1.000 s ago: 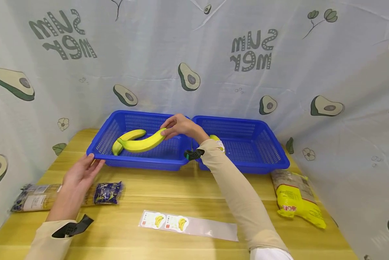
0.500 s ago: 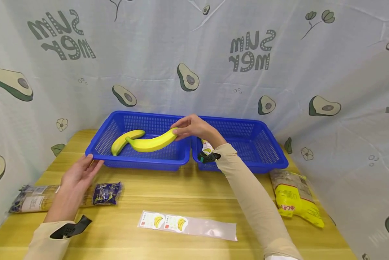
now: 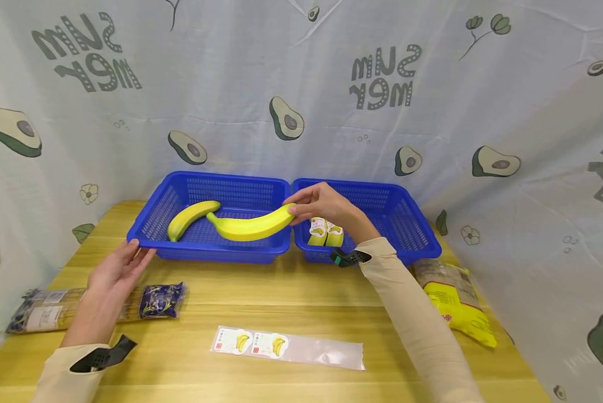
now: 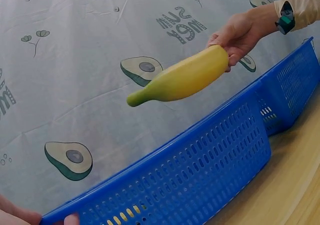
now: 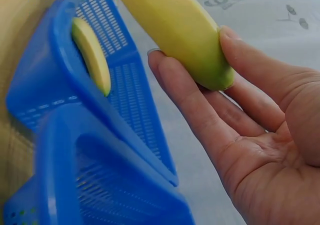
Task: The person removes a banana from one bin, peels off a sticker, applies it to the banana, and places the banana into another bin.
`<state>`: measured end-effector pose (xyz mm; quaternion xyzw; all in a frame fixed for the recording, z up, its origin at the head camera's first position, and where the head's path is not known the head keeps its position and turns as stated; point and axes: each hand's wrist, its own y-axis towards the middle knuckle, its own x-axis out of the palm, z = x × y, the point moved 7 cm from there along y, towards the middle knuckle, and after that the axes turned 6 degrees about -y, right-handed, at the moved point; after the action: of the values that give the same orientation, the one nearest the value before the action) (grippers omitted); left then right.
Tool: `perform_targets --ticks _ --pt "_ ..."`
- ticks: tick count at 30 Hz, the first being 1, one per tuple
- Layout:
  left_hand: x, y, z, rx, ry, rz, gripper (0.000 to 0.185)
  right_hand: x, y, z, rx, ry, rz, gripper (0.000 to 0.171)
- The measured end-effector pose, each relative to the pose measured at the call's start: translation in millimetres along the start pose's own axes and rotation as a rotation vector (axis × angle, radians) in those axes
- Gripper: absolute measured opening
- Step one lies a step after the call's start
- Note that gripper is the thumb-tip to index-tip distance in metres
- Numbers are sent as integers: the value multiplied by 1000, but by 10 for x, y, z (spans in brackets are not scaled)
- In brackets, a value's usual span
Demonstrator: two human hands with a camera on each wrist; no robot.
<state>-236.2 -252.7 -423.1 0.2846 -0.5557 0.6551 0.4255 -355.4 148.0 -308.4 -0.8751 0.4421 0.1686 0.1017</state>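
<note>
In the head view my right hand (image 3: 329, 207) pinches one end of a yellow banana (image 3: 251, 226) between thumb and fingers, above the right part of the left blue basket (image 3: 211, 253). The banana's green stem end points left; the right wrist view shows its tip (image 5: 217, 75) between thumb and fingers. My left hand (image 3: 117, 271) holds that basket's front left corner, thumb at the rim and fingers below it. Another banana (image 3: 191, 217) lies inside the left basket. Two labelled bananas (image 3: 325, 234) lie in the right blue basket (image 3: 402, 221), partly hidden by my right hand.
A strip of banana stickers (image 3: 286, 348) lies on the wooden table (image 3: 221, 299). A noodle packet (image 3: 160, 301) lies under my left forearm, and a yellow bag (image 3: 455, 302) lies at the right. A patterned curtain (image 3: 221, 67) hangs behind the baskets.
My right hand has carried the banana rightward, from the left basket's middle toward the right basket. The labelled bananas have come into view. My left hand stays at the basket corner.
</note>
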Motion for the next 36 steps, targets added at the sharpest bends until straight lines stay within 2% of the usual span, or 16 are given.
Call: perform_targets --ticks 5,12,16,19,23,25,29,36 --pt "-9 16 5 -2 -3 -11 74 -21 -187 43 14 -35 14 28" --pt "-32 13 5 -30 -17 -18 69 -34 -545 205 7 -26 10 29" --pt "-52 -3 10 -37 -30 -15 77 -37 -722 292 -3 -12 12 29" --pt "-68 -3 6 -31 -31 -13 70 -19 -836 325 -14 16 10 29" --pt "-68 4 -3 -24 -25 -19 46 25 -968 352 -24 33 4 29" --pt "-58 2 -4 -23 -18 -24 41 45 -1032 374 -24 28 -3 30" --pt "-35 -9 2 -11 -19 -8 45 66 -1150 454 -38 40 -25 32" --pt "-21 3 -7 -61 -33 -32 46 113 -1358 620 -75 63 -50 34"
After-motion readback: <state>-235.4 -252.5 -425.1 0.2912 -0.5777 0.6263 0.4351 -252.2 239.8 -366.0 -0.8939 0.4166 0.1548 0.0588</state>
